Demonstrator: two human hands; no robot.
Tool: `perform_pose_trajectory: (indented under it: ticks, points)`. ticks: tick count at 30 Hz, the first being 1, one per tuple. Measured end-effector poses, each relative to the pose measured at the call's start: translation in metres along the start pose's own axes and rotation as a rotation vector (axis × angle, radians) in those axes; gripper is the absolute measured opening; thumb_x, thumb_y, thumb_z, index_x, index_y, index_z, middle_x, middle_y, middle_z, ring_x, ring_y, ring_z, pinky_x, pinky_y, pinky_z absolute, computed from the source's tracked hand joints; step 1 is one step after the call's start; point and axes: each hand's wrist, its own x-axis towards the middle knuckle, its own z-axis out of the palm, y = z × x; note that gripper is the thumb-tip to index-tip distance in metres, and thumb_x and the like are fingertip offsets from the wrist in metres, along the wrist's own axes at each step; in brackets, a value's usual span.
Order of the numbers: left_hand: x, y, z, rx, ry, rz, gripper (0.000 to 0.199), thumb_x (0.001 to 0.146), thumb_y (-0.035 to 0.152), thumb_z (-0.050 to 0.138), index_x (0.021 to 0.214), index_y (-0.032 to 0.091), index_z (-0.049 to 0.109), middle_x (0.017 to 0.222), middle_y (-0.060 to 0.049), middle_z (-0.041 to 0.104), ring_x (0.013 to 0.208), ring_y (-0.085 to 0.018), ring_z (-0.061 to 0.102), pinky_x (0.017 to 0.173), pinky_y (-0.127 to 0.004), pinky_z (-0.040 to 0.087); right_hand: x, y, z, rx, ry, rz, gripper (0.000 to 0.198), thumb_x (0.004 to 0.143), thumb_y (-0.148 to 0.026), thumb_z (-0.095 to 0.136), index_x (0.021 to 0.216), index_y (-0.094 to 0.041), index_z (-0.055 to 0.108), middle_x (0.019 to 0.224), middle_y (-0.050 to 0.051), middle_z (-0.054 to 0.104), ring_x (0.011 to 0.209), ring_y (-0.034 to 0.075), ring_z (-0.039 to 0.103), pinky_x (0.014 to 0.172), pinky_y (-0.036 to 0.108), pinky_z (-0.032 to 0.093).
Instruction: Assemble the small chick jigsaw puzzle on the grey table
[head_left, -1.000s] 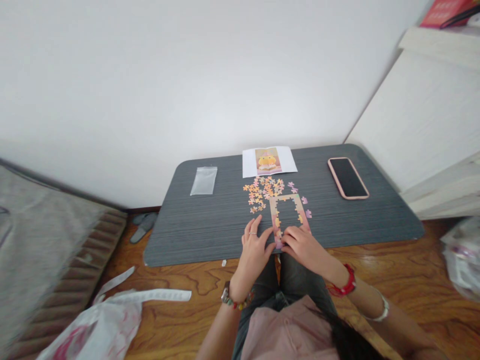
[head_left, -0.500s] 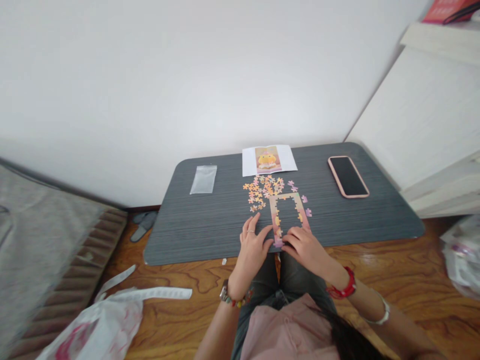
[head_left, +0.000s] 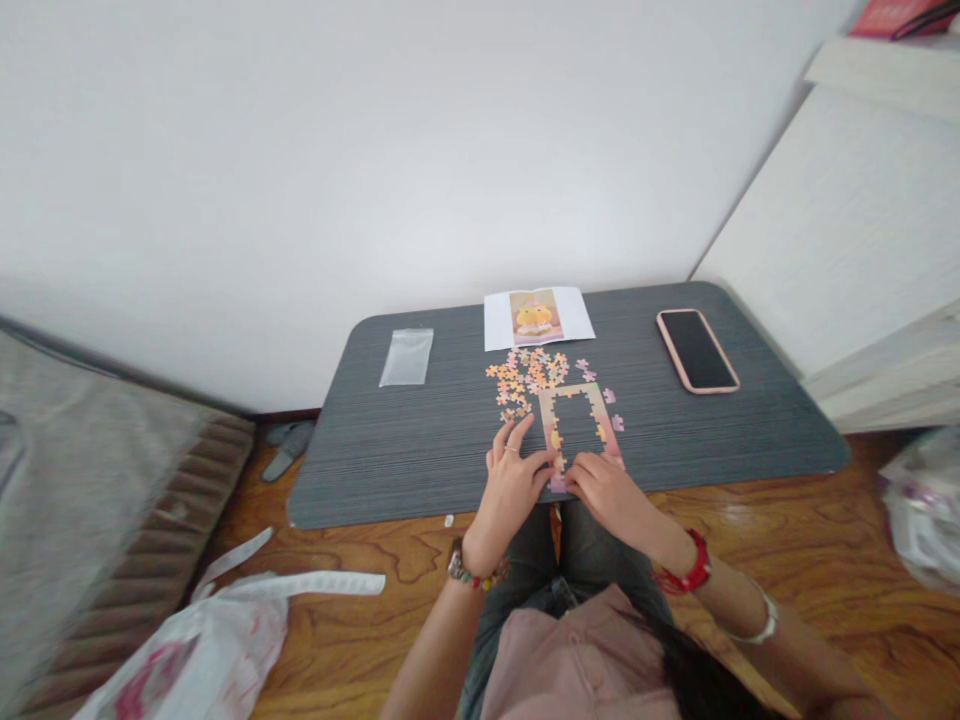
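A jigsaw puzzle border point(head_left: 608, 414), joined into a rectangular frame with a hollow middle, lies near the table's front edge. My left hand point(head_left: 514, 480) is at its lower left side, fingers spread, with the thumb at the border's edge. At the lower edge, my right hand point(head_left: 609, 490) has its fingers closed together on a puzzle piece that they mostly hide. A purple corner piece point(head_left: 557, 484) shows between the hands. Loose jigsaw pieces point(head_left: 513, 382) in orange and pink lie in a heap behind and left of the border. Several purple pieces point(head_left: 617, 422) lie along its right.
Behind the heap, a folded sheet point(head_left: 574, 314) carries a picture of a yellow figure. A clear plastic bag point(head_left: 407, 357) lies at the table's left, a phone point(head_left: 699, 352) at its right. The dark table point(head_left: 435, 460) stands against a white wall. White bags rest on the floor.
My left hand has shifted slightly right and up, its thumb now at the border's lower left. My right hand has stayed almost in place at the lower edge.
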Motion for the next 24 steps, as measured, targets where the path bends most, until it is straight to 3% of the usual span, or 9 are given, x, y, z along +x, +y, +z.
perform_pose_trajectory:
  ticks: [24]
  points:
    - [0.0099,0.0077,-0.0106,0.085,-0.047,-0.010,0.011,0.075,0.023,0.064,0.086,0.026,0.067,0.142,-0.004,0.026,0.128,-0.031,0.022,0.093,-0.052,0.038,0.0083,0.0080,-0.0032,-0.225,0.020,-0.150,0.019,0.091,-0.016,0.038,0.087,-0.015,0.057,0.078,0.006,0.055,0.076,0.018,0.048,0.067,0.032,0.030]
